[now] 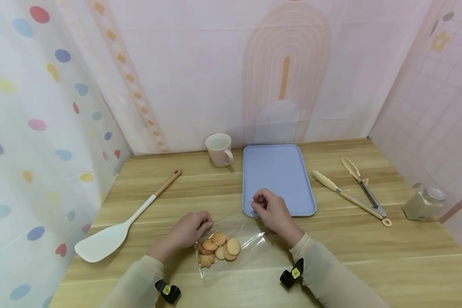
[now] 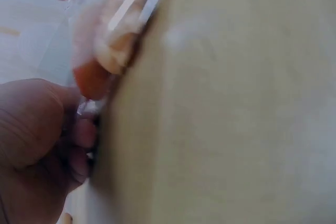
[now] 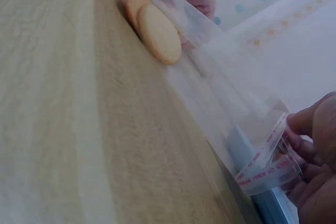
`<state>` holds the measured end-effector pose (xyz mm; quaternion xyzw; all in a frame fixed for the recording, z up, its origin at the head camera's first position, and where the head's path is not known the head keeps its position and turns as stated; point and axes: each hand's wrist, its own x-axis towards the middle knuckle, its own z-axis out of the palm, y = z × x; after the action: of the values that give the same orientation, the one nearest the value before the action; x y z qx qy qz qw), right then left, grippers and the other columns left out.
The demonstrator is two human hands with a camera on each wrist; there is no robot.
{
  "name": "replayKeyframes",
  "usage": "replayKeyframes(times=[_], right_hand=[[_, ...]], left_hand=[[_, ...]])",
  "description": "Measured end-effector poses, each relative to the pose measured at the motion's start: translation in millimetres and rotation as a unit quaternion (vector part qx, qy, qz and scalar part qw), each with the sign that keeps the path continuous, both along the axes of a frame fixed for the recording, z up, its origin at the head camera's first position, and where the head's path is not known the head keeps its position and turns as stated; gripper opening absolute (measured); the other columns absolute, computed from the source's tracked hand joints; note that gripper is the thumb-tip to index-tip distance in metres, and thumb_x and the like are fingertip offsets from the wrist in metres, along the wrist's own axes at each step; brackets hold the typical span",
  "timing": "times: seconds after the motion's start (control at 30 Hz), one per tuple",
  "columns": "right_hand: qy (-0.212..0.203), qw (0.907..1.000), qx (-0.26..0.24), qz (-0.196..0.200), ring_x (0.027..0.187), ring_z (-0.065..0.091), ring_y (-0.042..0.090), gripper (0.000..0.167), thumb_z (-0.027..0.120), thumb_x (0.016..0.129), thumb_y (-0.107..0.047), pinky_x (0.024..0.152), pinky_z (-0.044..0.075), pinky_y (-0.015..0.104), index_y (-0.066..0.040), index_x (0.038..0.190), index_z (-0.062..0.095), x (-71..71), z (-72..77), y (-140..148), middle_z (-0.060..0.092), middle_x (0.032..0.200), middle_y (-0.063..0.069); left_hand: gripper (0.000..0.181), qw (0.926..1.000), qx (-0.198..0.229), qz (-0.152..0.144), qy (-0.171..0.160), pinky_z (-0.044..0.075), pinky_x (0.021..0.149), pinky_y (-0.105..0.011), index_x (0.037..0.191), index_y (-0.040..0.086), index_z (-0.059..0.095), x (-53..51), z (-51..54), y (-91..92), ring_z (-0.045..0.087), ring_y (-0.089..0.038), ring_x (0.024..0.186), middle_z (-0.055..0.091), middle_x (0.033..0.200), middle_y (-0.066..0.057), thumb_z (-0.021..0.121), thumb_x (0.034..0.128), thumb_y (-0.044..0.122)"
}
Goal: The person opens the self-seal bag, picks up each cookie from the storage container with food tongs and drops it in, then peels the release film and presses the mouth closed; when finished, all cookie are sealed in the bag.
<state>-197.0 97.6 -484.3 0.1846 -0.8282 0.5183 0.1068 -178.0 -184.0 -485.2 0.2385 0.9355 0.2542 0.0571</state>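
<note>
A clear plastic bag [image 1: 250, 239] with several cookies [image 1: 220, 248] in its left end lies on the wooden table. My left hand [image 1: 188, 231] pinches the bag's closed end beside the cookies; the left wrist view shows thumb and fingers on the film, with the cookies [image 2: 113, 56] blurred. At the other end, my right hand [image 1: 273, 209] pinches the bag's edge above the near part of the blue tray [image 1: 277, 175]. A sealing strip with red print [image 3: 273, 171] curls by the right fingers in the right wrist view.
A white spatula with a wooden handle [image 1: 104, 241] lies at the left. Behind stands a pink mug [image 1: 219, 149]. Tongs with cream tips [image 1: 363, 199] lie spread to the right of the tray. Near the right edge is a glass jar [image 1: 423, 204].
</note>
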Motion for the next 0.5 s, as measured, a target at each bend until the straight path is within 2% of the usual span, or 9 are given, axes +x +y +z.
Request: replayKeyframes(times=[0.1, 0.2, 0.33, 0.5], right_hand=[[-0.005, 0.9998, 0.018, -0.004, 0.067, 0.056, 0.008, 0.013, 0.07, 0.085, 0.0, 0.061, 0.049, 0.023, -0.011, 0.083, 0.063, -0.5, -1.4, 0.4, 0.063, 0.076, -0.004], [-0.009, 0.9997, 0.022, -0.003, 0.066, 0.057, 0.008, 0.015, 0.069, 0.084, 0.002, 0.062, 0.049, 0.025, -0.013, 0.08, 0.065, -1.1, -1.2, 1.2, 0.064, 0.075, -0.005], [-0.021, 0.9994, 0.022, -0.014, 0.067, 0.057, 0.009, 0.016, 0.067, 0.085, 0.003, 0.062, 0.049, 0.025, -0.013, 0.08, 0.067, -2.2, -1.2, 2.9, 0.065, 0.075, -0.005], [-0.037, 0.9989, 0.016, -0.023, 0.067, 0.057, 0.009, 0.015, 0.068, 0.085, 0.002, 0.062, 0.049, 0.024, -0.012, 0.08, 0.067, -4.1, -3.3, 4.3, 0.065, 0.075, -0.004]], left_hand=[[0.013, 0.9999, 0.001, 0.009, 0.014, 0.041, 0.054, -0.023, 0.083, 0.022, 0.06, 0.8, -3.4, -1.6, 0.046, -0.003, 0.058, 0.051, 0.067, 0.014, 0.061, 0.0955, 0.02], [0.011, 0.9995, 0.029, 0.007, 0.012, 0.042, 0.054, -0.023, 0.083, 0.022, 0.064, -0.3, -5.4, -6.0, 0.047, -0.003, 0.058, 0.054, 0.067, 0.014, 0.063, 0.0939, 0.024], [0.015, 0.9963, 0.078, 0.011, -0.033, 0.042, 0.054, -0.022, 0.082, 0.023, 0.068, -3.9, -7.5, -17.8, 0.048, -0.004, 0.06, 0.056, 0.068, 0.014, 0.065, 0.0919, 0.033], [0.018, 0.9873, 0.126, 0.01, -0.096, 0.04, 0.048, -0.022, 0.083, 0.019, 0.072, -7.1, -7.3, -32.7, 0.046, -0.005, 0.054, 0.055, 0.063, 0.008, 0.065, 0.0915, 0.033]])
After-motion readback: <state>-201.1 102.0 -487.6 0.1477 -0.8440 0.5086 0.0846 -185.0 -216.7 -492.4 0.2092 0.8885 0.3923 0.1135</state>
